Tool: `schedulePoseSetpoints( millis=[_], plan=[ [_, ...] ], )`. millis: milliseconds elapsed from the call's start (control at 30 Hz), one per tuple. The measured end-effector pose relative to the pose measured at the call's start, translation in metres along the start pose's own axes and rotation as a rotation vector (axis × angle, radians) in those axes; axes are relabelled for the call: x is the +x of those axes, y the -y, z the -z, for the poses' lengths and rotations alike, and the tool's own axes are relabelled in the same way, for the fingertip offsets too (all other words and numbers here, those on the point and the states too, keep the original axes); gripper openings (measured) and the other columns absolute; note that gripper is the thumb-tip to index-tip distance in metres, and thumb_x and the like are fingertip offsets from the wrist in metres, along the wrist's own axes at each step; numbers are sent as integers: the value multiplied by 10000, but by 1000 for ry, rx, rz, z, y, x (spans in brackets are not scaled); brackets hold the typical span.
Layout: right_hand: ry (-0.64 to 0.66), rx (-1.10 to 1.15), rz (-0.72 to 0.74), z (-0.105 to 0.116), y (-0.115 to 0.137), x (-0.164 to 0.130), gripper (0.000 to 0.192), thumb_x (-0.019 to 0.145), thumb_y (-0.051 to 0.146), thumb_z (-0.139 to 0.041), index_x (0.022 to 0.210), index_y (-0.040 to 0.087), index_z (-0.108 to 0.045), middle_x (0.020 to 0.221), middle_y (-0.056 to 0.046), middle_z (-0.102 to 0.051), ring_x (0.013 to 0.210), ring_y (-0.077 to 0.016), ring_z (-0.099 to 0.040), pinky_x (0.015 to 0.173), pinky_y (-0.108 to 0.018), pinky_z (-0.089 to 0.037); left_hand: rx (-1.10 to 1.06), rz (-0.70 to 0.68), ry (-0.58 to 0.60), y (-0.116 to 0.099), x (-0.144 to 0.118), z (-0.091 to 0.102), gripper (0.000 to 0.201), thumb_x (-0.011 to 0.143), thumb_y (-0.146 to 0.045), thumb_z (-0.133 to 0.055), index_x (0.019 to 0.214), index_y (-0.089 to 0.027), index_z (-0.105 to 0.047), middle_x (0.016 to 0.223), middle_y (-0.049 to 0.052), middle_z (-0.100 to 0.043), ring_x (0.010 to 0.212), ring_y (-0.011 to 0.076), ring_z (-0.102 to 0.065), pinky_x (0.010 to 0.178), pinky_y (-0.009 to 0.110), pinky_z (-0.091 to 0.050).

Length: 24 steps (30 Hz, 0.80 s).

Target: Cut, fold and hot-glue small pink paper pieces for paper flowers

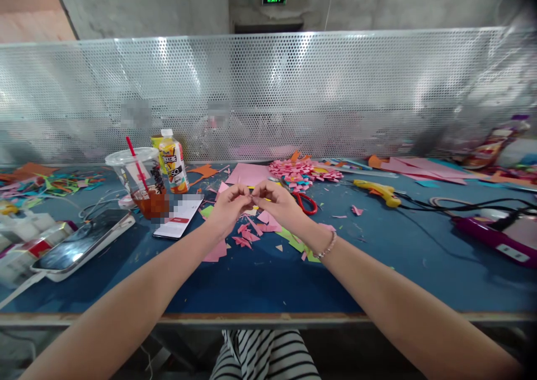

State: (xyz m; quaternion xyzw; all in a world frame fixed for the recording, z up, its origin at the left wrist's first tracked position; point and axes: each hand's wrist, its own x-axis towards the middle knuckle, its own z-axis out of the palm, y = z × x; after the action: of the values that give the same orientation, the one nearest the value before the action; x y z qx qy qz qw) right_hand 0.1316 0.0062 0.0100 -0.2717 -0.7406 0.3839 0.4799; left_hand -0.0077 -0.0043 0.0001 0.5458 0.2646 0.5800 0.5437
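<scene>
Pinching with both sets of fingers (246,202), thumb to forefinger on left hand (229,209) and right hand (279,203), close to tip to tip above the desk (260,296). Can't tell about anything held in between: too small, covered by fingertips. Nearest below the fingers: pink folded pieces (247,235), loose, among scraps.

Risks from here:
- Could drop a tiny bit out of that pinch and lose it among same-coloured pieces directly below, from a slipping thumb.
- Could crease or tear thin paper by squeezing too hard.
- Could scatter or flatten the pink folded pieces by lowering both wrists carelessly.
- Could drag green sheets (296,243), below and right of the fingers, with the right forearm.
- Could bump the red-handled scissors (315,205), just right of the fingers, by drifting sideways.
- Could tip the drink cup (126,172), left of the fingers, with a wide left-hand swing, then wet the phone (180,222) and paper between.
</scene>
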Motion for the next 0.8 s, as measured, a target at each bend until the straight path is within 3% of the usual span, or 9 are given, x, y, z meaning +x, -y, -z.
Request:
schedulePoseSetpoints(
  millis=[133,500,800],
  plan=[
    [-17,-17,13,2,-5,1,79,735,240,-550,756,172,-516,667,23,-498,597,-93,-505,575,-249,-448,3,50,-16,-2,-1,0,83,632,-132,-601,655,-149,-523,612,-29,-518,564,59,-481,571,211,-391],
    [-30,86,-86,2,-4,3,113,684,259,-597,706,168,-532,639,22,-549,596,-95,-566,610,-262,-492,-127,44,-89,0,0,-3,152,591,-137,-661,655,-145,-524,644,-25,-550,618,68,-529,643,231,-424],
    [-20,44,-135,5,-4,3,103,675,251,-586,697,173,-523,632,26,-554,582,-98,-566,599,-266,-492,82,61,-146,-2,1,1,180,621,-229,-662,688,-148,-516,696,-15,-576,665,90,-561,697,276,-464]
  ],
)
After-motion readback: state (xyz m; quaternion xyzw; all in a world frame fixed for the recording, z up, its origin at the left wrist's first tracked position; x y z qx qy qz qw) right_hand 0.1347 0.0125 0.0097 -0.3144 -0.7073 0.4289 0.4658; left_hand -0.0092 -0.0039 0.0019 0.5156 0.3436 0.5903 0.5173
